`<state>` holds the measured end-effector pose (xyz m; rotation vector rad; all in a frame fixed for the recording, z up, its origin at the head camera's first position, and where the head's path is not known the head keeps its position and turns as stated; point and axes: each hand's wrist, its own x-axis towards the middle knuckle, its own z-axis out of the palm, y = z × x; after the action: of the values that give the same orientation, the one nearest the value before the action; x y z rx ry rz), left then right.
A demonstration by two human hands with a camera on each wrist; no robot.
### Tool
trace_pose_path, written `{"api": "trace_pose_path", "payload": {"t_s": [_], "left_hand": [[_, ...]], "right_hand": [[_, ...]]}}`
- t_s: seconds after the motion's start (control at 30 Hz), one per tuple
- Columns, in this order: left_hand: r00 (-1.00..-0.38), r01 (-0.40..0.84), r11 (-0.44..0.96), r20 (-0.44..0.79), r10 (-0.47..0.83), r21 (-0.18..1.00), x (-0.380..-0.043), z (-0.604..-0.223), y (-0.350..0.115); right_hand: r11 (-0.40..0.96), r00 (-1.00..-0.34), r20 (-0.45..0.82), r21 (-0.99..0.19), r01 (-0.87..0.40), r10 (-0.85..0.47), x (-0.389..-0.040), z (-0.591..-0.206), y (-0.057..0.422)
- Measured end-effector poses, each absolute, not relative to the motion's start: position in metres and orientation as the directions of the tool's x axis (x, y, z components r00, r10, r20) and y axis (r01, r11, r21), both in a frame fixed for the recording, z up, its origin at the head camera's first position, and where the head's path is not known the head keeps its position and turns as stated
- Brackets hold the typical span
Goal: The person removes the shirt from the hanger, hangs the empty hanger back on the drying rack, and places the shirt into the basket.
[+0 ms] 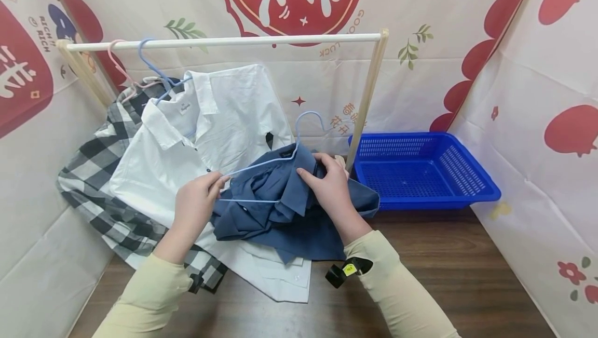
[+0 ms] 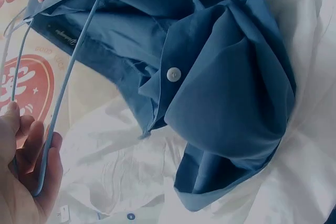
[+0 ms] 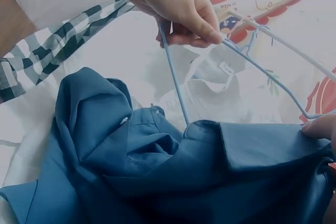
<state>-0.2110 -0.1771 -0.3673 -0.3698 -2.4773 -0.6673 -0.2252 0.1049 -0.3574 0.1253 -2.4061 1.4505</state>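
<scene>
A dark blue shirt (image 1: pixel 261 218) with a collar and white buttons hangs bunched on one side of a light blue hanger (image 1: pixel 310 113). My left hand (image 1: pixel 198 198) grips the bare end of the hanger, its fingers curled round the corner in the left wrist view. My right hand (image 1: pixel 331 179) pinches the shirt near its collar, thumb in front, just below the hanger's hook. The far end of the hanger is hidden inside the shirt. Behind it hangs a white shirt (image 1: pixel 238 104) on another blue hanger (image 1: pixel 154 63).
A black-and-white checked shirt (image 1: pixel 89 172) hangs at the left on a pink hanger (image 1: pixel 117 63). The rack's white rail (image 1: pixel 224 42) spans the back, with a wooden post (image 1: pixel 369 94) right of the shirts. A blue basket (image 1: pixel 481 187) stands on the brown table (image 1: pixel 434 260) at the right.
</scene>
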Motion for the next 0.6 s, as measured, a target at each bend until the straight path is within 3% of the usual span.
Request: {"api": "trace_pose_path", "payload": {"t_s": [0.17, 0.6], "left_hand": [[-0.786, 0.389, 0.847, 0.609, 0.102, 0.361, -0.211, -0.366, -0.182], [-0.790, 0.337, 0.845, 0.613, 0.015, 0.415, -0.205, -0.363, -0.201]], "right_hand": [[0.465, -0.951, 0.297, -0.856, -0.224, 0.089, -0.225, -0.359, 0.105], [0.391, -0.968, 0.239, -0.901, -0.190, 0.080, -0.233, -0.367, 0.102]]}}
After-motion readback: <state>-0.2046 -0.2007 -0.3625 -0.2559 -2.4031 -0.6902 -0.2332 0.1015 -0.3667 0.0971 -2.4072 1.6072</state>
